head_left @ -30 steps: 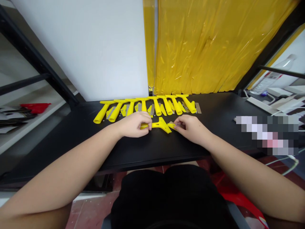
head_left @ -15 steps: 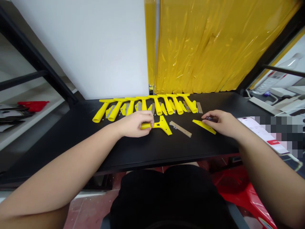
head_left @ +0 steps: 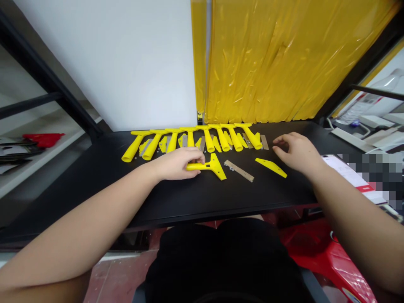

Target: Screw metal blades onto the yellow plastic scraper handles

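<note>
My left hand (head_left: 179, 164) is closed around the handle of a yellow scraper (head_left: 217, 167), whose flat, T-shaped head points right. Beside that head lies a brownish metal blade (head_left: 241, 171) with a few tiny screws (head_left: 232, 169) at its left end. Farther right, a yellow cover plate (head_left: 270, 167) rests flat on the black table (head_left: 202, 198). Just above and right of the plate hovers my right hand (head_left: 296, 151), its thumb and fingers apart and nothing visible between them. Its palm is hidden.
Along the back of the table runs a row of several yellow scraper handles (head_left: 208, 141), with cover plates and blades (head_left: 265, 142) among them. A phone (head_left: 344, 174) lies at the right. Yellow plastic sheeting (head_left: 284, 63) and a white panel (head_left: 126, 63) stand behind.
My right hand has lifted off the yellow cover plate and shifted up and right; the dark object seen in its fingers no longer shows. My left hand keeps hold of the scraper, almost still.
</note>
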Demonstrator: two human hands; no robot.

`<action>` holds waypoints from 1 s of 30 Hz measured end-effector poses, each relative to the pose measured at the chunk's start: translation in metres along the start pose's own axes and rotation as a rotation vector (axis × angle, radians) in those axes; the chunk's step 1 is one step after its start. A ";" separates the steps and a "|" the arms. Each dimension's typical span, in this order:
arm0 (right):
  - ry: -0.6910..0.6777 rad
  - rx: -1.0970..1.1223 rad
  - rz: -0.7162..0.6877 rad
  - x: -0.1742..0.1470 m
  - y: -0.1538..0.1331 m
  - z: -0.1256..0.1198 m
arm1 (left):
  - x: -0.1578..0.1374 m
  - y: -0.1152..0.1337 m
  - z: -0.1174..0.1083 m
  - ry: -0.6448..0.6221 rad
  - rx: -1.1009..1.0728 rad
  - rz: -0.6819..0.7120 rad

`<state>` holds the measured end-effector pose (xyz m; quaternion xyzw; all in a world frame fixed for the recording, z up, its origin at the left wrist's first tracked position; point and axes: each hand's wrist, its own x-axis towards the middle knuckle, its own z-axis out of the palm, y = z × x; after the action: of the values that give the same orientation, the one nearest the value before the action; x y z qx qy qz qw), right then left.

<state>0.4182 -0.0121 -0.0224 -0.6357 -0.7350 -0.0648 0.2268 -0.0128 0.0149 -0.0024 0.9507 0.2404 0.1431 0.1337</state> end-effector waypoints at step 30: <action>-0.319 -0.100 -0.203 -0.073 -0.114 -0.016 | -0.004 0.006 -0.003 0.009 -0.530 -0.224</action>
<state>0.3185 -0.1054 -0.0166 -0.5708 -0.8180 -0.0219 0.0679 -0.0152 0.0085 0.0013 0.8495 0.2988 0.1893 0.3915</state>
